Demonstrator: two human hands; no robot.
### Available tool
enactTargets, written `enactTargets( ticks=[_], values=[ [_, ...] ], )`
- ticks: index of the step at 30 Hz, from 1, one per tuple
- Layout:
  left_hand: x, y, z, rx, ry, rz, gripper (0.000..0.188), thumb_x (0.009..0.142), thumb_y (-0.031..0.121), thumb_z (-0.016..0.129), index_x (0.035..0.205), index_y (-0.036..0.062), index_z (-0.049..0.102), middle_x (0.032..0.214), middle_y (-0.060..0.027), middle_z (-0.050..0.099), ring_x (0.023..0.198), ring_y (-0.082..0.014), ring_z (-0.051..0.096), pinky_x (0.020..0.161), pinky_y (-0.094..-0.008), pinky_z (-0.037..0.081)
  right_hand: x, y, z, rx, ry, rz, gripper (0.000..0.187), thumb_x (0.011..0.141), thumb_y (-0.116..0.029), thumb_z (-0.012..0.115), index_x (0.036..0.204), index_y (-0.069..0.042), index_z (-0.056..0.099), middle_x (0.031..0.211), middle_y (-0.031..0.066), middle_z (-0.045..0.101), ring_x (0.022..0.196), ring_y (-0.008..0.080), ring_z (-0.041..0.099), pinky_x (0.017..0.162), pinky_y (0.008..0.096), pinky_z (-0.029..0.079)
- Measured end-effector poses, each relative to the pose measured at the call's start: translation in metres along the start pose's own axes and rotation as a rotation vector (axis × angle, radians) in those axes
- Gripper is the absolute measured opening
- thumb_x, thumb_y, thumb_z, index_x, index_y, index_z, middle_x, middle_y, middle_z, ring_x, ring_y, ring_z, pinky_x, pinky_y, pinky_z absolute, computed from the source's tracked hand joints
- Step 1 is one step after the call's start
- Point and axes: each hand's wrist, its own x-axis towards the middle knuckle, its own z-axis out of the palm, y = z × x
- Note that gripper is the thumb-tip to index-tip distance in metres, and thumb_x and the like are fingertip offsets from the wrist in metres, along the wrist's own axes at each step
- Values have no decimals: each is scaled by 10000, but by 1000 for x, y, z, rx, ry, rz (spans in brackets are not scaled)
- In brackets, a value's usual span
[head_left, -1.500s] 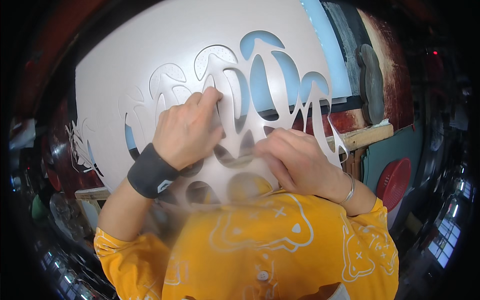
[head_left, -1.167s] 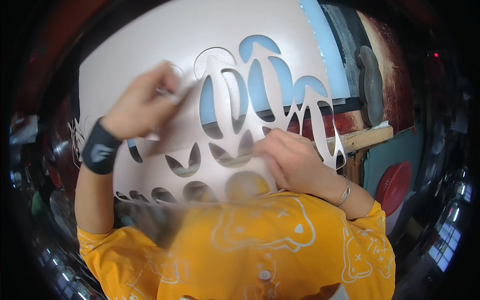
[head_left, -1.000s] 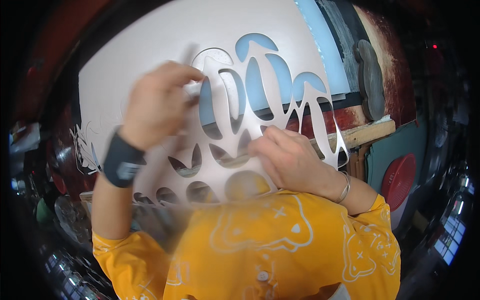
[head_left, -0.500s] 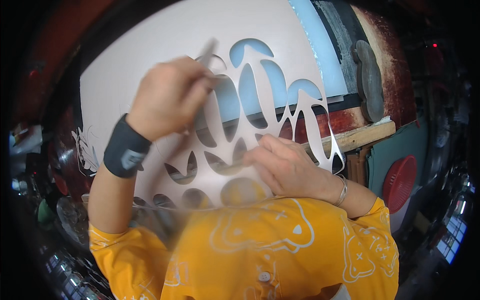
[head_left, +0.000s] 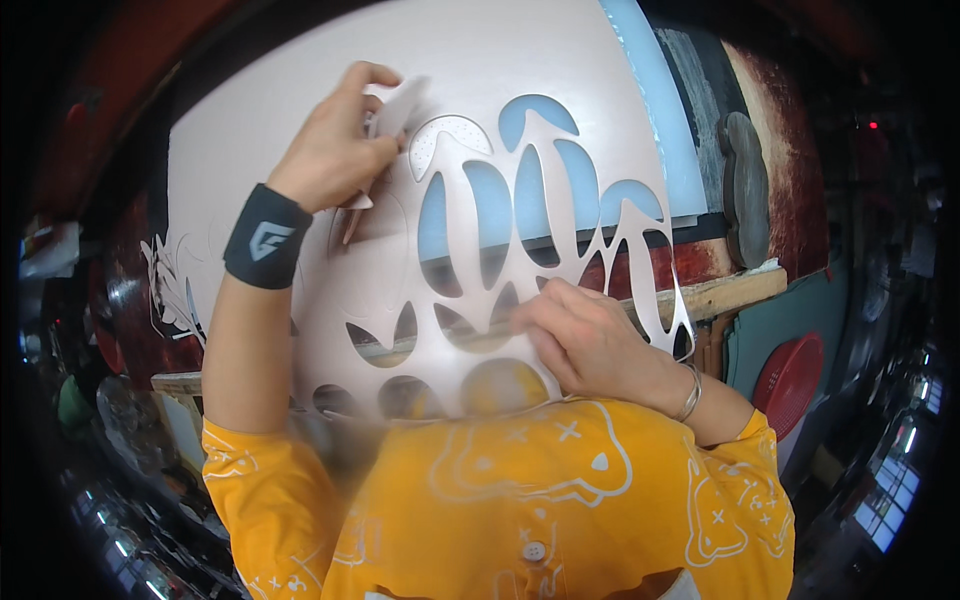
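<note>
Nearest, the lower edge of the pale cut-out sheet reaches the front of the person's yellow shirt. The right hand, fingers curled together, lies at the sheet's perforated lower part; whether it pinches or only steadies the material cannot be told. Farther out, the left hand is raised over the sheet, its fingers closed on loose thin pieces, blurred at their edges. Just right of these, a dotted crescent sits within its outline, whereas neighbouring openings show the blue underlay. The step in hand is judged to be the freeing of cut shapes from the sheet; the next move would call for lifting the crescent by its rim without tearing the narrow webs, the gathered pieces kept together. Beyond, a grey lobed block stands on the dark red worktop.
</note>
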Motion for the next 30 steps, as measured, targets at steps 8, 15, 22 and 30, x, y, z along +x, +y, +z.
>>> enactTargets(
  ticks=[8,15,22,30],
  values=[
    [-4,21,19,190,-12,29,203,811,171,629,898,-11,606,748,-198,633,750,-352,628,722,-411,493,-10,-16,-27,224,-288,-38,221,827,-55,588,1044,-96,604,809,102,525,674,283,561,593,343,469],
    [-34,27,35,251,-130,55,359,735,256,742,935,15,567,760,-182,638,734,-365,621,689,-428,495,-17,-3,-25,634,-853,176,257,887,-139,517,1120,-80,610,1096,108,631,1005,275,590,850,371,461],
    [-34,30,44,319,-158,184,536,687,346,786,1026,59,484,875,-176,622,760,-349,633,668,-407,509,-20,21,1,751,-926,278,306,929,-178,464,1201,-64,544,1157,137,612,1047,240,588,906,340,442],
    [-41,23,51,274,-49,234,493,705,335,782,1031,76,516,857,-142,616,749,-300,623,665,-379,508,17,-35,-74,130,-158,363,405,805,-60,609,1206,-36,551,932,130,648,804,228,646,743,298,515]
  ],
)
